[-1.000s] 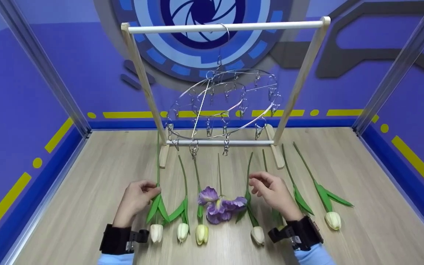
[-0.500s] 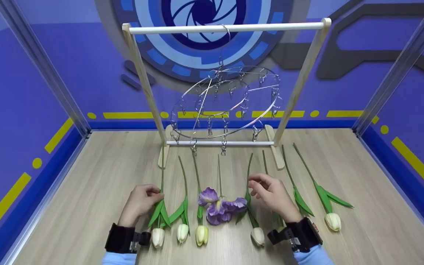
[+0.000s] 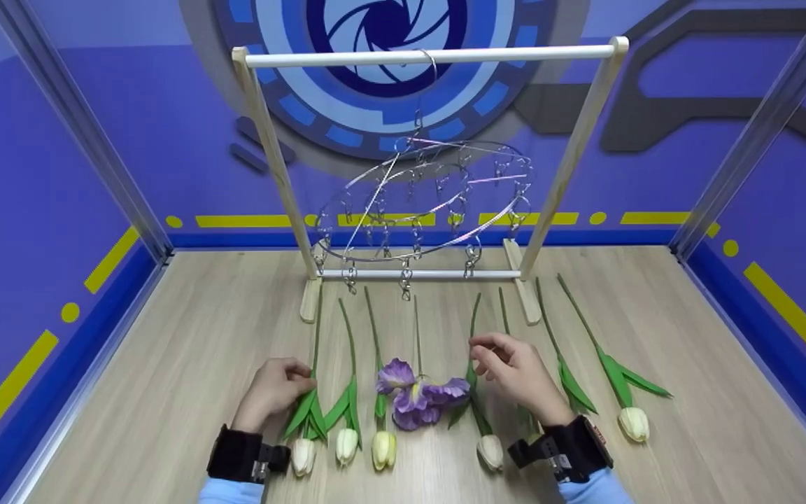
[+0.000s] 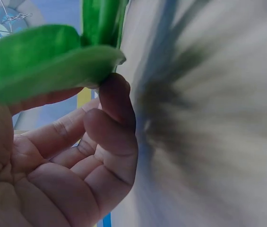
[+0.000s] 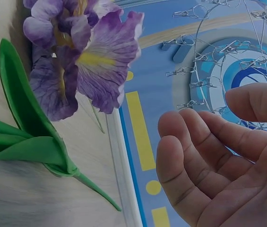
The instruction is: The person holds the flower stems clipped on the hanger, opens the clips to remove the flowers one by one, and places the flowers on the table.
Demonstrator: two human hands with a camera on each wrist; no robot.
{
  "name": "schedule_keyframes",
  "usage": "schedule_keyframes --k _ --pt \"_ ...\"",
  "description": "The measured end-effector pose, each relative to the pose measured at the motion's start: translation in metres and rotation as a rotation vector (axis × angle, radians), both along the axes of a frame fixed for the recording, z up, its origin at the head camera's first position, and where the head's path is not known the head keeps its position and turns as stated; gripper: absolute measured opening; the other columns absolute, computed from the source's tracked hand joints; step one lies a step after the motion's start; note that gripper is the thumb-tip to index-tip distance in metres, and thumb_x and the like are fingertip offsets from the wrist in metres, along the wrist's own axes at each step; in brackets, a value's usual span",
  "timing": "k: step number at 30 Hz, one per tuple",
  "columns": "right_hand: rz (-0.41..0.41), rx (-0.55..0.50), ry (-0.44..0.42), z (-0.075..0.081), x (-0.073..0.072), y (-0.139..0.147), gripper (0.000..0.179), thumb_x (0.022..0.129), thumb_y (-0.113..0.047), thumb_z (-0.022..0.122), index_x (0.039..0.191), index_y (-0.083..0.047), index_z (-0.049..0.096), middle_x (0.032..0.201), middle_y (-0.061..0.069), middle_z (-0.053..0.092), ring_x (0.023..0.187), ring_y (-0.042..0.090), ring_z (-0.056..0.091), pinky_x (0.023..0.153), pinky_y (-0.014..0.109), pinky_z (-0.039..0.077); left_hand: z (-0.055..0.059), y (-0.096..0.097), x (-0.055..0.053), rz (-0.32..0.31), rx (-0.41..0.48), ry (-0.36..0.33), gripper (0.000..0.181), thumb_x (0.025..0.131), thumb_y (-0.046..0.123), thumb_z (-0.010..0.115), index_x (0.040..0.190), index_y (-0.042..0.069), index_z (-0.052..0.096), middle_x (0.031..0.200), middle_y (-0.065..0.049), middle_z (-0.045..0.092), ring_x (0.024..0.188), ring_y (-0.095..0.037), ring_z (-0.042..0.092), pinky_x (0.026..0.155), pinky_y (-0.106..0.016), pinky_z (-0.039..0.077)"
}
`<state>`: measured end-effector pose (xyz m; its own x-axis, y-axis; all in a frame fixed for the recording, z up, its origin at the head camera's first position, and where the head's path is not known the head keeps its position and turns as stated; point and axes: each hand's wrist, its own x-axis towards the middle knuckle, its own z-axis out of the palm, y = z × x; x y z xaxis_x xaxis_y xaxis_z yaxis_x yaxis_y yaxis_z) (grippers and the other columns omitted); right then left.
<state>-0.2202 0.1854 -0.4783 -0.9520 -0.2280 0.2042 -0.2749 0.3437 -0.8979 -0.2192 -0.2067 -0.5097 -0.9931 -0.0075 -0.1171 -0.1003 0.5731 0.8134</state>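
My left hand (image 3: 273, 393) pinches the leftmost white tulip (image 3: 303, 457) where its stem meets the green leaves; in the left wrist view a leaf (image 4: 53, 71) covers part of the grip. That tulip lies with its bloom towards me. My right hand (image 3: 515, 367) hovers by the stem of another white tulip (image 3: 490, 451), fingers loosely bent and holding nothing. Between the hands are a pale green tulip (image 3: 347, 448), a yellowish tulip (image 3: 384, 449) and a purple iris (image 3: 413, 406). One more tulip is mostly hidden under the right forearm.
A wooden rack (image 3: 431, 54) stands behind the flowers. From its bar hangs a round wire clip hanger (image 3: 403, 259) with many small metal clips. Right of my right hand lie a green-leafed stem (image 3: 571, 381) and a white tulip (image 3: 633, 424). Printed panels enclose the table.
My left hand has slid right and towards me, drawing the leftmost tulip closer to the pale green one. The clip hanger has swung and turned slightly. My right hand has barely moved.
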Motion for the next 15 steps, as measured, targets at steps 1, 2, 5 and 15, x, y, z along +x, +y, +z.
schedule_keyframes --k 1,2,5,15 --pt "0.002 0.001 -0.001 -0.0004 -0.0001 -0.0001 0.021 0.104 -0.008 0.061 0.118 0.005 0.07 0.095 0.015 0.073 0.077 0.017 0.07 0.067 0.027 0.057 -0.0007 -0.0002 -0.0003 -0.002 -0.003 0.001 0.017 0.088 0.003 0.075 0.104 -0.005 0.073 0.085 -0.007 0.069 0.071 -0.019 0.063 0.064 -0.032 0.051" --pt "0.005 0.002 -0.002 -0.0009 -0.0002 -0.0004 0.021 0.104 -0.008 0.061 0.118 0.005 0.07 0.095 0.017 0.073 0.077 0.017 0.07 0.067 0.026 0.057 -0.0013 -0.0003 -0.0005 -0.004 -0.008 0.003 0.017 0.088 0.004 0.075 0.103 -0.005 0.073 0.084 -0.007 0.069 0.071 -0.018 0.063 0.064 -0.032 0.051" --pt "0.016 0.011 0.001 -0.0026 -0.0008 -0.0011 0.022 0.104 -0.009 0.061 0.118 0.004 0.07 0.096 0.021 0.072 0.077 0.017 0.069 0.067 0.025 0.056 -0.0024 -0.0003 -0.0013 -0.006 -0.014 0.004 0.017 0.088 0.004 0.076 0.102 -0.004 0.074 0.083 -0.007 0.069 0.07 -0.019 0.063 0.064 -0.032 0.051" --pt "0.02 0.032 0.004 -0.007 -0.0022 -0.0013 0.022 0.103 -0.011 0.063 0.118 0.002 0.071 0.1 0.022 0.071 0.079 0.016 0.07 0.068 0.024 0.056 -0.0008 -0.0001 -0.0033 0.011 -0.016 -0.027 0.014 0.088 0.003 0.075 0.1 -0.004 0.072 0.084 -0.009 0.069 0.071 -0.02 0.065 0.065 -0.034 0.053"
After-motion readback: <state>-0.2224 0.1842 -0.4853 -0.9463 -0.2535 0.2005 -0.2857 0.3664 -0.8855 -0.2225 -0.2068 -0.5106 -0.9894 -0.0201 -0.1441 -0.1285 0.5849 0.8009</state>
